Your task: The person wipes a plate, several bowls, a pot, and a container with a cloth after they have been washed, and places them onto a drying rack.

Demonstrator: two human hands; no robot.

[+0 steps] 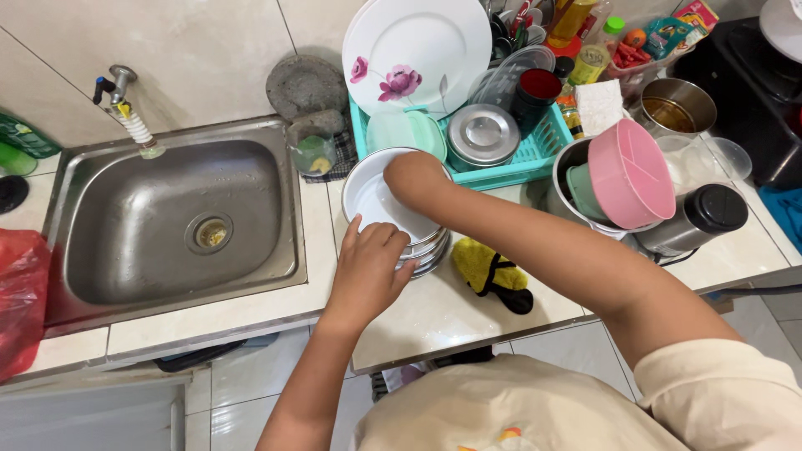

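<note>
On tiled counter (pixel 468 313), steel sink (pixel 167 221), stacked bowls (pixel 393 209)

You face a beige tiled wall (pixel 209 50) above a pale tiled tabletop (pixel 434 313) with a steel sink (pixel 167 217); glossy floor tiles (pixel 251 392) lie below.

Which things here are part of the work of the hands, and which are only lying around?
In use:
left hand
right hand
stack of white plates

Lying about:
yellow cloth
steel sink
flowered plate in the teal rack
pink divided bowl
</note>
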